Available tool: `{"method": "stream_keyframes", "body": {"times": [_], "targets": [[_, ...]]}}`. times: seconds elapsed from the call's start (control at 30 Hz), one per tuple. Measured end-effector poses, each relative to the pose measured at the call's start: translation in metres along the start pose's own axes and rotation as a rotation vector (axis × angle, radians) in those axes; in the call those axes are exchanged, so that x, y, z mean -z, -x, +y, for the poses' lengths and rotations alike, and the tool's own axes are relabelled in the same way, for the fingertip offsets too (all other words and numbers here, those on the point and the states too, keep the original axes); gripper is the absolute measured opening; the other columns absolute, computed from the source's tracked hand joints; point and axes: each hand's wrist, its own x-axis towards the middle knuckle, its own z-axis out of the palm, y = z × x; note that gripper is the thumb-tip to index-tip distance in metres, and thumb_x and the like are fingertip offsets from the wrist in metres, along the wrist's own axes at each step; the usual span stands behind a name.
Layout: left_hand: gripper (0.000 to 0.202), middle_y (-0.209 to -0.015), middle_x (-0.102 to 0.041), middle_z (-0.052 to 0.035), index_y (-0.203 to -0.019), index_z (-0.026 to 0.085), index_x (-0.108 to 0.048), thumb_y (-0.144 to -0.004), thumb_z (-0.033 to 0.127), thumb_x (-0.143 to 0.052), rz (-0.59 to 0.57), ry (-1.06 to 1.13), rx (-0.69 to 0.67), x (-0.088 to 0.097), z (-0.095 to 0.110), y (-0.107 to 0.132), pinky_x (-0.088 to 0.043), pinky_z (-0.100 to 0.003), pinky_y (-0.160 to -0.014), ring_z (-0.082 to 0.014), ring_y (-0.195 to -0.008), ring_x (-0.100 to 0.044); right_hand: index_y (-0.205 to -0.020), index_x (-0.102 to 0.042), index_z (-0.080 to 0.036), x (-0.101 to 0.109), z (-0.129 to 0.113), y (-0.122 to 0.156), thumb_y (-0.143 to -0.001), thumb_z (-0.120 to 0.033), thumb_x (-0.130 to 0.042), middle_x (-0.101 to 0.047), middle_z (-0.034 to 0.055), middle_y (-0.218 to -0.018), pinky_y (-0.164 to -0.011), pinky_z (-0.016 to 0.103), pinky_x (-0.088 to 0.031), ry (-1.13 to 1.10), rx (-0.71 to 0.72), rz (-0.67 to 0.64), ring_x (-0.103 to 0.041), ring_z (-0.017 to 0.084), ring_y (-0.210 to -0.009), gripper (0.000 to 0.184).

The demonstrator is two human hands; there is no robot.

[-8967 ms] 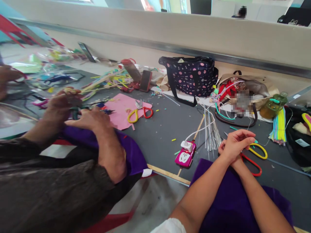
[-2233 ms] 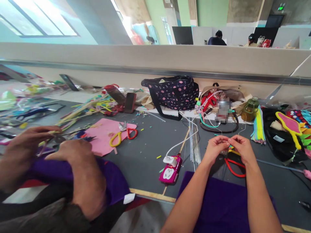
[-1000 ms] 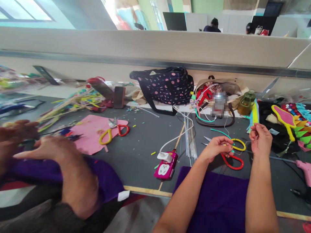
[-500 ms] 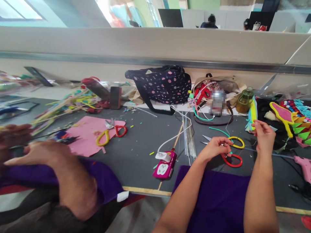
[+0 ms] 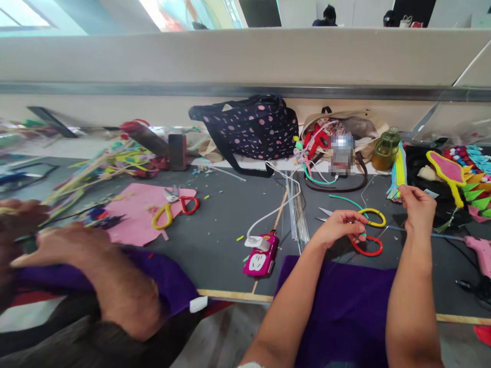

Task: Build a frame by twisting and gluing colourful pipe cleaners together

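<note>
The left grip (image 5: 341,227) is pinched closed on a small teal piece (image 5: 363,234), with a thin wire (image 5: 361,198) rising just beyond it. The right grip (image 5: 419,208), raised and apart to the right, is also pinched closed; the wire may run to it, but it is too fine to tell. Under the left grip lies 1 pair of scissors (image 5: 375,225) on the grey tabletop (image 5: 226,214). If the left pinch loosens, the tiny piece could drop among the 2 handles; a hard pull between the grips could snag or kink the wire there. A purple cloth (image 5: 349,301) spreads beneath the forearms. Left of the left grip is a bundle of silvery wires (image 5: 303,225), then a magenta box (image 5: 262,258). Colored strips (image 5: 401,168) lie just beyond the right grip. Well apart, far left, are a co-worker's hands (image 5: 67,243).
</note>
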Motion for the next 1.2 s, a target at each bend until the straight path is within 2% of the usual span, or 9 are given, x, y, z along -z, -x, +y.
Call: {"method": "stream_keyframes", "body": {"times": [0.07, 0.2, 0.4, 0.6, 0.83, 1.0, 1.2], "targets": [[0.042, -0.071, -0.066, -0.0036, -0.093, 0.010, -0.067, -0.062, 0.033, -0.082, -0.004, 0.039, 0.007, 0.0011, 0.0024, 0.0011, -0.052, -0.027, -0.059, -0.0179, -0.066, -0.069, -0.070, -0.073, -0.014, 0.0011, 0.0024, -0.0019, -0.058, -0.036, -0.080, -0.057, -0.0029, -0.050, -0.040, 0.020, -0.025, -0.034, -0.046, 0.016, -0.042, 0.006, -0.044, 0.026], [0.042, -0.077, -0.068, -0.0055, -0.091, 0.009, -0.069, -0.057, 0.028, -0.085, -0.023, 0.097, -0.003, 0.0017, 0.0047, 0.0038, -0.053, -0.028, -0.062, -0.0184, -0.070, -0.069, -0.069, -0.073, -0.014, 0.0029, 0.0055, -0.0046, -0.055, -0.037, -0.081, -0.055, -0.0039, -0.048, -0.037, 0.019, -0.020, -0.067, -0.108, 0.032, -0.038, 0.005, -0.040, 0.029], [0.042, -0.073, -0.070, -0.0074, -0.089, 0.008, -0.070, -0.055, 0.025, -0.086, 0.019, 0.095, 0.004, 0.0034, 0.0024, 0.0029, -0.053, -0.028, -0.066, -0.0174, -0.069, -0.068, -0.070, -0.072, -0.014, 0.0033, 0.0063, -0.0060, -0.054, -0.036, -0.082, -0.056, -0.0041, -0.049, -0.036, 0.019, -0.021, -0.101, -0.127, 0.068, -0.040, 0.005, -0.040, 0.029], [0.038, -0.070, -0.070, -0.0074, -0.087, 0.008, -0.072, -0.058, 0.028, -0.084, 0.044, 0.021, 0.017, 0.0088, -0.0022, -0.0010, -0.050, -0.026, -0.061, -0.0165, -0.066, -0.067, -0.071, -0.072, -0.014, 0.0031, 0.0053, -0.0055, -0.054, -0.034, -0.082, -0.057, -0.0039, -0.050, -0.036, 0.019, -0.023, -0.120, -0.142, 0.083, -0.041, 0.005, -0.040, 0.028], [0.040, -0.073, -0.068, -0.0045, -0.088, 0.010, -0.071, -0.054, 0.025, -0.086, 0.071, 0.032, -0.024, 0.0077, -0.0016, -0.0029, -0.048, -0.024, -0.059, -0.0126, -0.063, -0.063, -0.071, -0.071, -0.015, 0.0008, 0.0024, -0.0034, -0.054, -0.034, -0.082, -0.055, -0.0048, -0.051, -0.036, 0.017, -0.020, -0.130, -0.126, 0.015, -0.039, 0.004, -0.041, 0.028], [0.037, -0.068, -0.067, -0.0032, -0.087, 0.009, -0.070, -0.057, 0.025, -0.084, 0.068, 0.003, -0.026, 0.0065, -0.0002, -0.0022, -0.046, -0.024, -0.059, -0.0113, -0.057, -0.062, -0.071, -0.071, -0.015, 0.0001, 0.0029, -0.0036, -0.053, -0.034, -0.083, -0.055, -0.0050, -0.051, -0.036, 0.017, -0.018, -0.151, -0.141, 0.005, -0.036, 0.003, -0.040, 0.030], [0.034, -0.068, -0.067, -0.0034, -0.083, 0.009, -0.069, -0.056, 0.025, -0.084, 0.093, -0.012, -0.033, 0.0079, -0.0019, -0.0030, -0.046, -0.025, -0.061, -0.0112, -0.058, -0.061, -0.073, -0.071, -0.014, 0.0006, 0.0042, -0.0038, -0.054, -0.035, -0.083, -0.058, -0.0033, -0.054, -0.037, 0.017, -0.019, -0.143, -0.143, -0.007, -0.038, 0.004, -0.042, 0.031]]}}
